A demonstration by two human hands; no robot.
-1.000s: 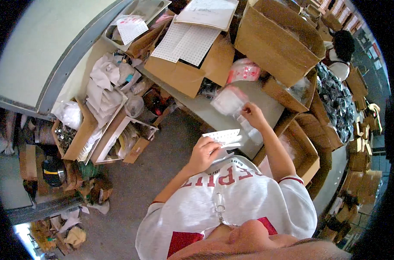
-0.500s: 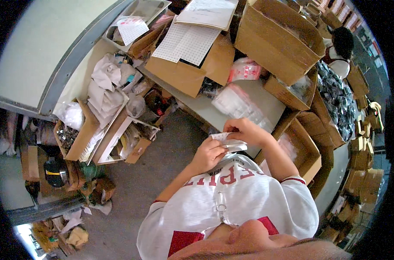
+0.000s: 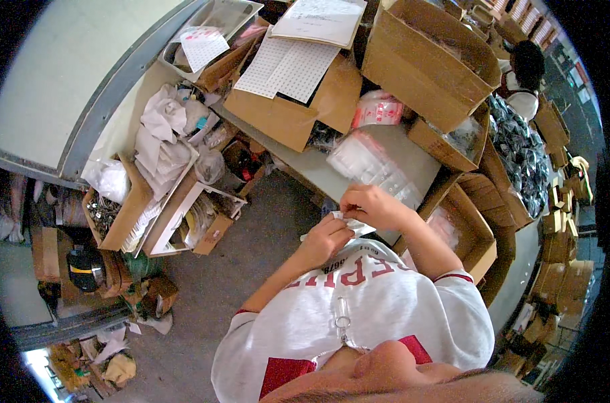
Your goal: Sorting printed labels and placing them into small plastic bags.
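Close in front of my shirt, both hands meet over a small folded white sheet that looks like paper or labels. My left hand is closed around its left part, and a pale edge pokes out beside the fingers. The fingertips of my right hand pinch at its upper edge, touching the left hand's fingers. Most of the sheet is hidden by the hands. Just beyond them, a stack of clear plastic bags lies on the grey table, with a red-printed plastic pack behind it.
Printed label sheets and a paper pad rest on cardboard. Open cardboard boxes crowd the right, one holding black bagged parts. Crumpled paper and hardware boxes stand left. Another person is at far right.
My right hand has shifted slightly left, its fingers now against my left hand. The white sheet has tilted and shows less between them.
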